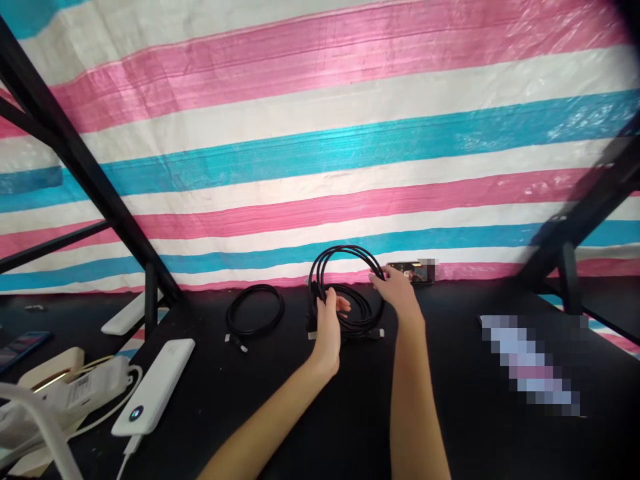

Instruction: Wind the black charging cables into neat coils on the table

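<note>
Both hands hold a black cable (pixel 345 248) wound in several loops, raised off the black table. My left hand (pixel 329 327) is closed on the left side of the coil, where a dark plug end hangs below the fingers. On the coil's right side, my right hand (pixel 399 291) pinches the loops between thumb and fingers. Behind and below it, more black cable lies on the table, with a connector (pixel 376 333) showing at the lower right. To the left rests a separate coiled black cable (pixel 255 333), its two metal-tipped ends pointing toward me.
A white power bank (pixel 155 387) with a cable plugged in lies at left, beside a white power strip (pixel 95 387). A phone-like device (pixel 415 273) leans at the back. Black metal struts (pixel 85 160) and a striped sheet (pixel 320 147) bound the table (pixel 280 413).
</note>
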`<action>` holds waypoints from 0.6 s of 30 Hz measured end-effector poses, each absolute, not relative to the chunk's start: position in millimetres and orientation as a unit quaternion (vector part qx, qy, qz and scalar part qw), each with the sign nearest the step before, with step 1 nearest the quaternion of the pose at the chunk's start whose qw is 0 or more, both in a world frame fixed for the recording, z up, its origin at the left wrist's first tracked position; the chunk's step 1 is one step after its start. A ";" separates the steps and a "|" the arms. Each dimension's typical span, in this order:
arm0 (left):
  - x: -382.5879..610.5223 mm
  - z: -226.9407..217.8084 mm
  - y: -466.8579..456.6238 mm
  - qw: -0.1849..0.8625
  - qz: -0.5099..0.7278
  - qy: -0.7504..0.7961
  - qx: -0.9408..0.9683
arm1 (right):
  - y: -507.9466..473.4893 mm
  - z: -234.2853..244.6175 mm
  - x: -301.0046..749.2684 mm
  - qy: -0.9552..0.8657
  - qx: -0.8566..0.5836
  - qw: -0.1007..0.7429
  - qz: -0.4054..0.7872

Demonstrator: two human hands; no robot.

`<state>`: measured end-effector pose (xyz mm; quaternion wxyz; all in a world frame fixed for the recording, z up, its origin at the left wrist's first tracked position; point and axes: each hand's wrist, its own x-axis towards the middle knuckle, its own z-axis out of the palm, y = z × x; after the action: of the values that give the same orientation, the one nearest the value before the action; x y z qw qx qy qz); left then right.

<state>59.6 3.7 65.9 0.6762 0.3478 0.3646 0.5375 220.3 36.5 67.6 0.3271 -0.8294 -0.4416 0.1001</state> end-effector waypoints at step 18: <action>73.9 29.1 7.8 0.809 0.346 0.422 0.217 | 61.7 32.5 217.4 -0.449 -0.845 0.241 0.162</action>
<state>73.9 7.8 29.1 0.8093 0.2174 0.4222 0.3457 217.4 61.7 32.5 0.2408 -0.8452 -0.4490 0.1615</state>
